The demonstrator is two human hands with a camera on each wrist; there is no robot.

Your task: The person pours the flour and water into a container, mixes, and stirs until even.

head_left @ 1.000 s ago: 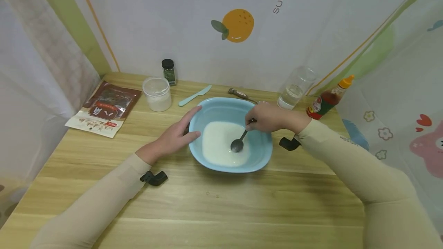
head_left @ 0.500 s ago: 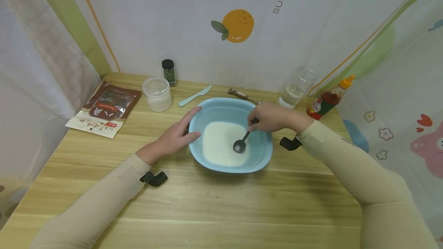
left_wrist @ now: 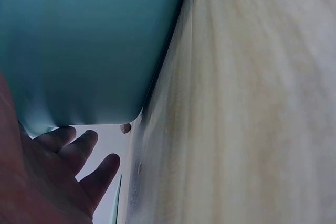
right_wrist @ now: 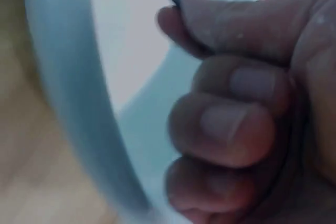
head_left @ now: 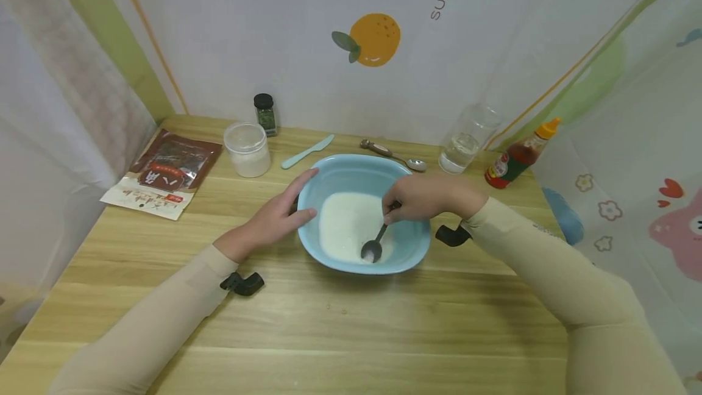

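A light blue bowl (head_left: 312, 247) on the wooden table holds white liquid (head_left: 345, 218). My right hand (head_left: 419, 197) pinches the handle of a dark spoon (head_left: 372, 251) between thumb and forefinger, its other fingers curled in the right wrist view. The spoon's head lies at the liquid, near the bowl's front side. My left hand (head_left: 276, 215) is spread along the bowl's left side, with thumb and forefinger tips at the rim. In the left wrist view, the other fingers (left_wrist: 100, 179) extend loosely beside and below the bowl wall.
Behind the bowl lie a pale green knife (head_left: 308, 151) and a metal spoon (head_left: 392, 154). To the left stand a jar of white powder (head_left: 248, 154), a herb jar (head_left: 265, 116) and a brown packet (head_left: 164, 172). A glass of water (head_left: 463, 145) and a sauce bottle (head_left: 518, 157) stand right.
My right hand first shifts the spoon slightly right, then brings its head left and toward the bowl's front. The metal spoon's head behind the bowl now shows. My left hand stays at the rim.
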